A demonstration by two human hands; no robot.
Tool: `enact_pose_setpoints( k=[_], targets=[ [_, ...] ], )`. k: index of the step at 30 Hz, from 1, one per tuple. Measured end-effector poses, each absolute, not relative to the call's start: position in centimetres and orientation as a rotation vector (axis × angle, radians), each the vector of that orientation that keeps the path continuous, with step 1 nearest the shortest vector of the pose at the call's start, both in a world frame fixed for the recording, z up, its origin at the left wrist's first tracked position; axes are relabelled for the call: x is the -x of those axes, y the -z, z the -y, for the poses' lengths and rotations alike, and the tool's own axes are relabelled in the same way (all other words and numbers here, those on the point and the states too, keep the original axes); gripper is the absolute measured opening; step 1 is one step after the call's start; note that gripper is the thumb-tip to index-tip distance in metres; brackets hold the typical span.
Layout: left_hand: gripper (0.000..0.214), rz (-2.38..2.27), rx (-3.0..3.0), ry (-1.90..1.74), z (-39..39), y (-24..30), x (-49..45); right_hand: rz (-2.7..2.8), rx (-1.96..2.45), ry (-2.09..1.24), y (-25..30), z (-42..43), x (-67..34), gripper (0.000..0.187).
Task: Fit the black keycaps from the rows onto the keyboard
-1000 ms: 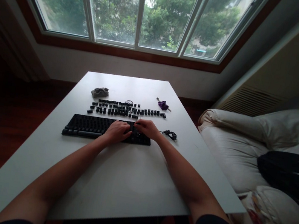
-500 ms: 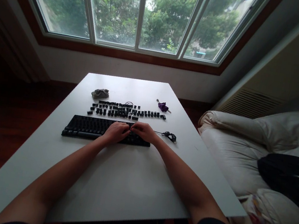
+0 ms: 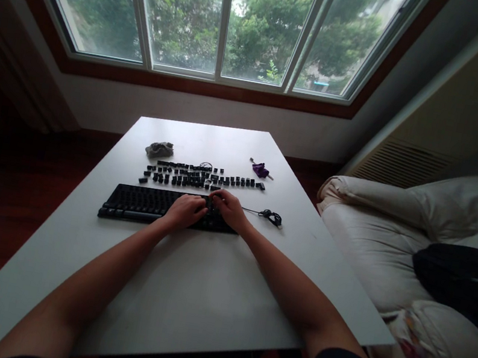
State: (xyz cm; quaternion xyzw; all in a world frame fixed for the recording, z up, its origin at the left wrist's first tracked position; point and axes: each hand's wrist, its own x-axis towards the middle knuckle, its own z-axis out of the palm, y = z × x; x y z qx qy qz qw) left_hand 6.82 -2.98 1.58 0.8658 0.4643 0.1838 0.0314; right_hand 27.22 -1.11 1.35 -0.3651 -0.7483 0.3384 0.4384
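Observation:
A black keyboard (image 3: 138, 202) lies flat on the white table, with its right part beneath my hands. My left hand (image 3: 186, 211) rests on the keyboard right of its middle, fingers curled together; whatever the fingertips hold is hidden. Close beside it, my right hand (image 3: 229, 210) is over the keyboard's far edge, its thumb and fingers drawn together; anything between them is too small to make out. Just beyond the keyboard, several loose black keycaps (image 3: 188, 180) stand in uneven rows.
A grey crumpled cloth (image 3: 159, 150) lies at the far left of the table (image 3: 183, 292). Toward the far right is a purple item with a stick-like handle (image 3: 260, 170). A coiled black cable (image 3: 270, 215) sits right of the keyboard. A pale sofa (image 3: 357, 241) stands to the right.
My right hand has shifted slightly and turned, its fingers now pointing more toward the keycap rows. My left hand stays nearly where it was on the keyboard.

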Motion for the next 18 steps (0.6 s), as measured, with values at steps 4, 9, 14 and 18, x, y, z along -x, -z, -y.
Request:
enact_pose_setpoints(
  k=[4, 9, 14, 18],
  targets=[
    [0.023, -1.418, -2.657, -0.583, 3.0, -1.6, -6.9, 1.751, 0.889, -0.838, -1.5, 0.6, -27.6, 0.029],
    [0.023, -1.408, -2.660, -0.585, 3.1, -1.7, -6.8, 1.638, 0.832, -1.111, -1.1, 0.2, -27.5, 0.039],
    [0.023, -1.398, -2.664, -0.584, 3.1, -1.8, -6.8, 1.486, 0.780, -1.302, -1.0, 0.0, -27.7, 0.068],
    [0.023, -1.414, -2.648, -0.585, 3.1, -1.8, -6.9, 1.390, 0.777, -1.366, -1.1, -0.2, -28.2, 0.047]
  ],
)
